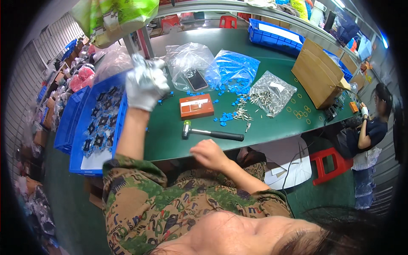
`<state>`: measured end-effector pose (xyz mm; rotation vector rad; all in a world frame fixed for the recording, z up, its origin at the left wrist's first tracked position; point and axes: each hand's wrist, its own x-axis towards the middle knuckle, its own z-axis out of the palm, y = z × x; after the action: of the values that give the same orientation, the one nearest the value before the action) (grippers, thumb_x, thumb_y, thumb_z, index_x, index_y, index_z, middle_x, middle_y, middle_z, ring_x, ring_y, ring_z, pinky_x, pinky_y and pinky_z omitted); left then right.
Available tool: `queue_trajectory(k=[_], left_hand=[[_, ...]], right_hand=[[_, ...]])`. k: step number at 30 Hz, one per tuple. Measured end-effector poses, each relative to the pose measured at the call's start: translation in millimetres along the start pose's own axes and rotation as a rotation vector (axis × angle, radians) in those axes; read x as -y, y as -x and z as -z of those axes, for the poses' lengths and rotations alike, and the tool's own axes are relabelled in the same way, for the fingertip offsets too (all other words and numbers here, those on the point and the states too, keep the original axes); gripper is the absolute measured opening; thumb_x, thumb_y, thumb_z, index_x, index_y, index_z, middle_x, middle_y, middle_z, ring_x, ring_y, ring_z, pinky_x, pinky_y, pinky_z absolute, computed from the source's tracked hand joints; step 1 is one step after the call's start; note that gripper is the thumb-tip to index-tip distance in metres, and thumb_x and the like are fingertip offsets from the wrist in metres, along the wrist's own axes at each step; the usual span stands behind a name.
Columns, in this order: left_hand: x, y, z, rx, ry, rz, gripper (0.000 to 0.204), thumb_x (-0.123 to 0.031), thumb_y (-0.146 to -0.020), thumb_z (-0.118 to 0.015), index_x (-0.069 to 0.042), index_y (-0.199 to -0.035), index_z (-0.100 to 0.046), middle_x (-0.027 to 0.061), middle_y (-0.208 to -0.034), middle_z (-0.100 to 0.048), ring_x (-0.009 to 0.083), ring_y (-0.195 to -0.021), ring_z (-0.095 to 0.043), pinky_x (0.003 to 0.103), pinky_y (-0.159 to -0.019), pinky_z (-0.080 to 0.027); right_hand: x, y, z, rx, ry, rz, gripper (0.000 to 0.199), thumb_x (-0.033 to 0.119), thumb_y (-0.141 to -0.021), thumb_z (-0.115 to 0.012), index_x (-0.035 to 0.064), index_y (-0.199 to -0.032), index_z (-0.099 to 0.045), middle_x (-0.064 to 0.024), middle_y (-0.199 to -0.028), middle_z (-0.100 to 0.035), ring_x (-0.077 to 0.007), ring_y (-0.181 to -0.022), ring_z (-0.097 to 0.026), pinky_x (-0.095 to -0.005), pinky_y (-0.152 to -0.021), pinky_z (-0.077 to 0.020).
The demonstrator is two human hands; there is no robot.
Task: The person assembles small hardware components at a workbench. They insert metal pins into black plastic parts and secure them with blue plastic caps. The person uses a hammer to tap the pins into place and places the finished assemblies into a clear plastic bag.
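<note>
My left hand (146, 87), in a white glove, is raised over the table's left end beside a blue tray. Motion smears its fingers, and a greyish patch at their tips cannot be made out. At the near table edge my bare right hand (209, 154) is closed, its fingers curled; anything inside is hidden. Just beyond it lies a hammer (212, 134) with a black handle and a yellow-green tip. An orange-brown box (196, 106) sits behind the hammer. Small blue plastic parts (225, 119) and loose metal pins (243, 111) are scattered to its right.
Black-and-blue assemblies fill the blue tray (123, 123) at left. A phone (196, 80) lies by a clear bag (191, 55). Further right are bags of blue parts (238, 66) and pins (276, 87), yellow rings (301, 114) and a cardboard box (316, 72). A co-worker (376, 123) sits by a red stool (329, 165).
</note>
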<state>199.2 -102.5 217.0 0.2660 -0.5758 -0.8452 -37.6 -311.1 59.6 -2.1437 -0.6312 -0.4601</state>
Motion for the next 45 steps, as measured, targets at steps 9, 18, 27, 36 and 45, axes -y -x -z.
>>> queue_trajectory(k=[9,18,27,36,45], left_hand=[[254.5,129.1,-21.1,-0.028,0.591,0.458,0.073,-0.052,-0.083,-0.054,0.0,-0.135,-0.055,0.0075,-0.084,-0.055,0.0237,-0.069,-0.052,0.039,-0.062,-0.042],[290.3,169.5,-2.5,-0.163,-0.882,0.569,0.041,-0.032,-0.092,-0.063,-0.008,-0.124,-0.059,0.0091,-0.108,-0.065,0.0258,-0.097,-0.067,0.04,-0.081,-0.056],[290.0,164.7,-7.0,-0.175,0.321,0.603,0.079,-0.058,-0.096,-0.06,-0.005,-0.151,-0.042,0.0239,-0.135,-0.061,0.043,-0.126,-0.06,0.054,-0.109,-0.047],[286.5,161.1,-12.0,-0.23,0.16,0.569,0.073,-0.015,-0.085,-0.067,0.001,-0.15,-0.039,0.0161,-0.138,-0.059,0.03,-0.123,-0.062,0.042,-0.106,-0.05],[294.4,154.0,-5.6,-0.297,-0.06,0.537,0.071,-0.009,-0.081,-0.064,-0.002,-0.149,-0.044,0.0071,-0.135,-0.059,0.0191,-0.123,-0.059,0.035,-0.106,-0.047]], right_hand=[[9.4,53.0,74.0,-0.03,-0.61,-0.367,0.074,0.025,-0.092,-0.074,0.0014,-0.154,-0.04,-0.0149,-0.144,-0.057,-0.0249,-0.133,-0.055,-0.0401,-0.109,-0.0446],[62.6,75.8,72.9,0.147,-0.362,-0.495,0.037,0.025,-0.099,-0.068,0.0005,-0.126,-0.066,-0.0102,-0.107,-0.066,-0.0216,-0.101,-0.063,-0.0339,-0.088,-0.05],[53.8,86.5,84.3,0.116,-0.393,-0.716,0.037,0.031,-0.102,-0.065,0.0,-0.12,-0.07,-0.0104,-0.108,-0.071,-0.0215,-0.106,-0.065,-0.0347,-0.094,-0.0499],[56.3,81.8,77.8,-0.207,0.183,-0.406,0.024,0.019,-0.094,-0.07,0.0014,-0.109,-0.071,-0.0114,-0.099,-0.067,-0.0275,-0.094,-0.065,-0.0391,-0.087,-0.0507],[76.8,95.0,70.3,0.004,0.497,-0.329,0.013,0.022,-0.088,-0.074,0.0126,-0.096,-0.072,-0.0018,-0.089,-0.06,-0.0225,-0.089,-0.06,-0.0394,-0.081,-0.0412]])
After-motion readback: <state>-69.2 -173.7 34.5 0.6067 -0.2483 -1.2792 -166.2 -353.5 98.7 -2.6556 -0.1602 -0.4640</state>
